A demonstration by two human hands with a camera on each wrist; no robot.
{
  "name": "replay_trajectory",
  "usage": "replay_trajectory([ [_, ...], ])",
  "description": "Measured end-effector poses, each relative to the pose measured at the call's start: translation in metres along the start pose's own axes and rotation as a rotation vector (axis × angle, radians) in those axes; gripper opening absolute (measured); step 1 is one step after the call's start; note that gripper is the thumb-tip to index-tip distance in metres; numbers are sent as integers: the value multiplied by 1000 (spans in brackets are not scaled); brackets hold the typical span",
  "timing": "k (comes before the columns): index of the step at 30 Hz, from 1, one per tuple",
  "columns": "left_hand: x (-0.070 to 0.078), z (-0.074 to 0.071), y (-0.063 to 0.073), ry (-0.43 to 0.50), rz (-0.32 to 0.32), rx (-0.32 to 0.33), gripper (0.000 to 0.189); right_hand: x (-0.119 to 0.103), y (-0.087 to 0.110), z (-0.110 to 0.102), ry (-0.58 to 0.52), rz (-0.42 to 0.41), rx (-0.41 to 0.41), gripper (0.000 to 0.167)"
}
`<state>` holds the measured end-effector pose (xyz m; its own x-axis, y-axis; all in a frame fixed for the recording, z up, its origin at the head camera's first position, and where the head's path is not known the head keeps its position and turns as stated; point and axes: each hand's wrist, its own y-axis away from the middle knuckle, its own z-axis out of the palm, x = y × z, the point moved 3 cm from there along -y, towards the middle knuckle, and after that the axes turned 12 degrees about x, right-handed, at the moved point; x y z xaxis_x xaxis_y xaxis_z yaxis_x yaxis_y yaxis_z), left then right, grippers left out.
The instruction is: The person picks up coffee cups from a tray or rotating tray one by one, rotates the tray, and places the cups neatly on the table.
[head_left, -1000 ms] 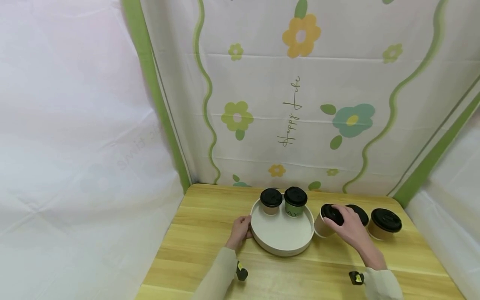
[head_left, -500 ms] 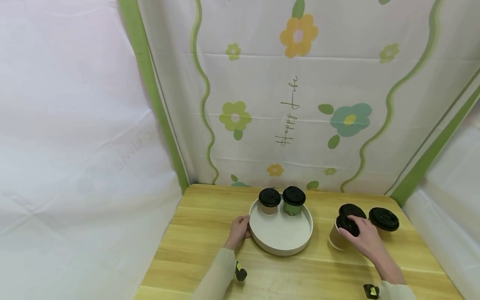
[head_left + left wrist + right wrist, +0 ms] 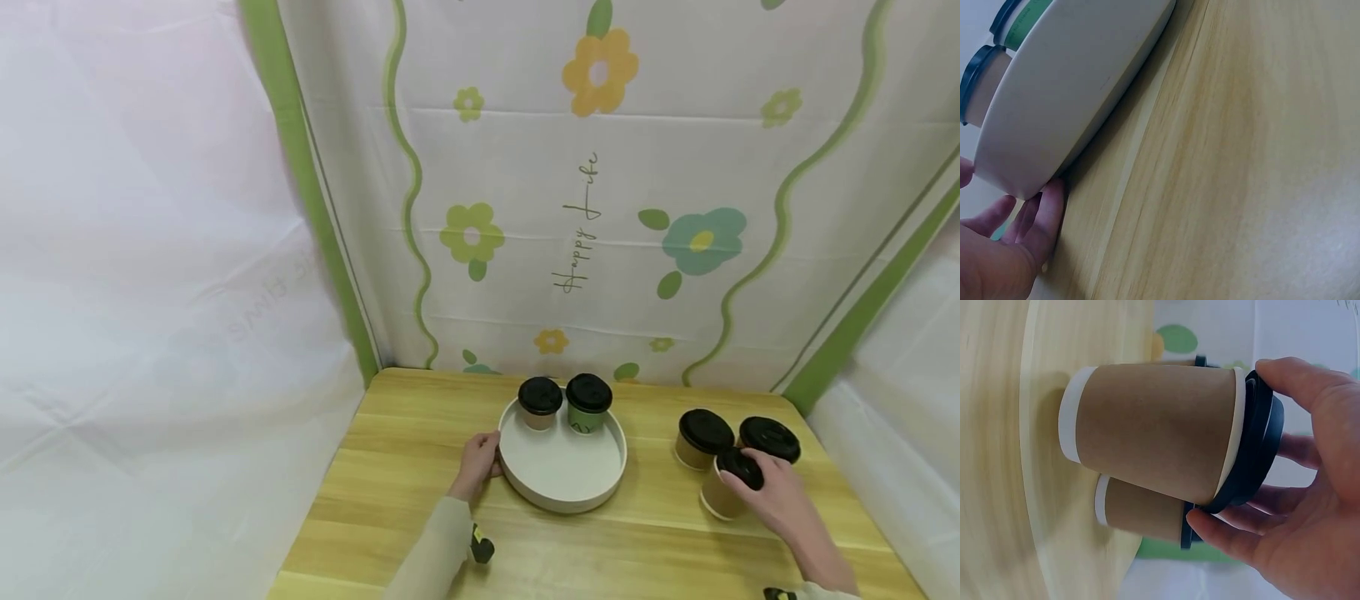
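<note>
My right hand grips a brown paper coffee cup by its black lid, fingers and thumb around the lid's edge. The cup leans slightly, its white base close over the table in the right wrist view. My left hand holds the left edge of a round white tray, with fingertips against its lower side in the left wrist view. On the tray's far part stand two lidded cups, one pinkish-brown and one green.
Two brown cups with black lids, one nearer and one farther right, stand just behind the held cup. The wooden table ends at a flowered white curtain, with white curtain sides left and right.
My right hand has moved right and toward me with the gripped cup, from beside the tray to in front of the two right-hand cups. The left hand and tray have stayed put.
</note>
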<state>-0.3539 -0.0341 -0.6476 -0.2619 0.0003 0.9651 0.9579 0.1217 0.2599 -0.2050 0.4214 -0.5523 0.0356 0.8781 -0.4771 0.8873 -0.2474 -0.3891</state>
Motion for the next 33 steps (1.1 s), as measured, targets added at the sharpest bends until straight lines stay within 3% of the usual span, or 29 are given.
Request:
replay_trajectory([
  [9,0,-1,2,-11,10,-3,52,34,-4,-12,66,60,-20,74],
  [17,2,0,3,-24,19,14,51,54,-5,-15,120,77,23,74],
  [33,1,-3,-1,-13,-2,9,50,66,3,-17,159,152,-135,83],
])
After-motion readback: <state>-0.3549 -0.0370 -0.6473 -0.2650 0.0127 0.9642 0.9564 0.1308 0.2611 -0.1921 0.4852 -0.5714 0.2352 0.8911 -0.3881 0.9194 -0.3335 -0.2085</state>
